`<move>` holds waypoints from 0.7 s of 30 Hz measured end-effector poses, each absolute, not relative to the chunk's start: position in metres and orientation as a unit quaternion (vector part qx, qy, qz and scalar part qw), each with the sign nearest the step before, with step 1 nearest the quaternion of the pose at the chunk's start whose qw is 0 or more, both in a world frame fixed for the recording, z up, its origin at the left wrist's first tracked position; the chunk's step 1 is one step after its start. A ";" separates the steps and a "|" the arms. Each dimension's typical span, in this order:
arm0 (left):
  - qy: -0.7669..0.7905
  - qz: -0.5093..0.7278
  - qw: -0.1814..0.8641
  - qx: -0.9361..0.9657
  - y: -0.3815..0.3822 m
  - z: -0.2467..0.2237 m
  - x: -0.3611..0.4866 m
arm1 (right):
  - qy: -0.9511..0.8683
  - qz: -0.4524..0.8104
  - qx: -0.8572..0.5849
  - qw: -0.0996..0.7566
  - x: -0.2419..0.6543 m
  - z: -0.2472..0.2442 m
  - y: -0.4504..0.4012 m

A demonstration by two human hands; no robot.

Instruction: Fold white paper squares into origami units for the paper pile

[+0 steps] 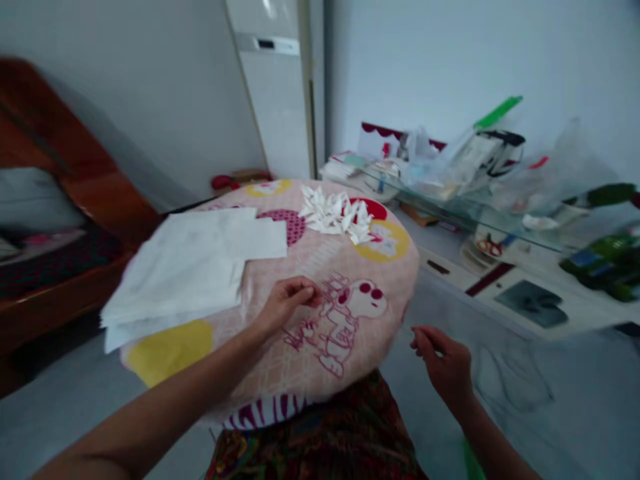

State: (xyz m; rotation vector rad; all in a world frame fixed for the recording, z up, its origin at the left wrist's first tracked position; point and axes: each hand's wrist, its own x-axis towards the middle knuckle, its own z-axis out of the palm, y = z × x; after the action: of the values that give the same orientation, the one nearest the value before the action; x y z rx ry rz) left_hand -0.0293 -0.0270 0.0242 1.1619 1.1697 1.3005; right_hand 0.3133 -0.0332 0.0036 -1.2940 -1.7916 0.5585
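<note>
Stack of thin white paper sheets at 10 o'clock, small pointed pieces of folded white paper at 1

Clock is laid on the round table with its pink patterned cloth cover, 12 at the far edge. Stack lies flat, edges uneven, near corner reaching the table rim around 9; a smaller part juts toward the middle. Folded pieces sit in a loose heap near the far rim, beside a red patch.

Left hand: over the table, just off centre toward 3, beside the red-outlined cartoon dog print. Thumb and index tips together; can't tell if something thin is between them. Right hand: past the rim at 4, off the cloth. Thumb and index tips together, other fingers curled; again can't tell about a thin item. Neither hand touches stack or heap.

Beyond the rim at 2: clear glass shelf with plastic bags and clutter.

Handling, judged by eye: sheets look very light, limp, easy to crease or tear, likely to slide or cling together. Best hold: single sheet by the free corner at the inner edge, flat pinch, other palm steadying the rest. Folded pieces look light, a bit stiffer along creases, points crushable; pinch at the thickest folded part, no squeezing.
</note>
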 end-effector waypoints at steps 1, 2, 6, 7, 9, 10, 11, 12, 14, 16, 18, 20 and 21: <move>0.485 0.543 0.495 0.473 -0.028 0.021 -0.034 | -0.732 0.219 -0.481 0.430 0.293 0.007 -0.019; 0.488 0.551 0.491 0.466 -0.027 0.017 -0.039 | -0.748 0.218 -0.448 0.438 0.273 0.010 -0.005; 0.509 0.564 0.454 0.465 -0.017 0.005 -0.060 | -0.815 0.207 -0.330 0.429 0.189 0.012 0.046; 0.524 0.564 0.432 0.470 -0.013 0.004 -0.067 | -0.828 0.208 -0.310 0.419 0.168 0.011 0.058; 0.579 0.534 0.365 0.497 -0.001 0.007 -0.080 | -0.858 0.209 -0.273 0.382 0.126 0.005 0.079; 0.612 0.516 0.310 0.513 0.005 0.009 -0.087 | -0.870 0.195 -0.266 0.367 0.107 0.001 0.088; 0.644 0.493 0.251 0.528 0.012 0.011 -0.093 | -0.882 0.175 -0.265 0.348 0.088 -0.004 0.097; 0.672 0.475 0.184 0.538 0.019 0.012 -0.099 | -0.894 0.151 -0.265 0.328 0.070 -0.009 0.105; 0.693 0.449 0.093 0.557 0.032 0.013 -0.111 | -0.922 0.109 -0.233 0.290 0.039 -0.017 0.118; 0.698 0.453 0.039 0.554 0.041 0.008 -0.120 | -0.941 0.073 -0.205 0.261 0.015 -0.023 0.128; 0.707 0.454 0.007 0.542 0.045 -0.001 -0.127 | -0.952 0.036 -0.195 0.231 -0.003 -0.025 0.136; 0.713 0.433 0.000 0.552 0.045 -0.010 -0.131 | -0.962 0.006 -0.185 0.198 -0.015 -0.025 0.141; 0.711 0.418 0.000 0.565 0.044 -0.015 -0.132 | -0.967 -0.009 -0.178 0.183 -0.018 -0.024 0.142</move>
State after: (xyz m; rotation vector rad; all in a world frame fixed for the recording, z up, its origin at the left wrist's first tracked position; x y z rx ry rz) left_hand -0.1322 0.0440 -0.0148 1.7754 2.2348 1.3151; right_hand -0.0182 0.1423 -0.0244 -0.5026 -2.7279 -0.0264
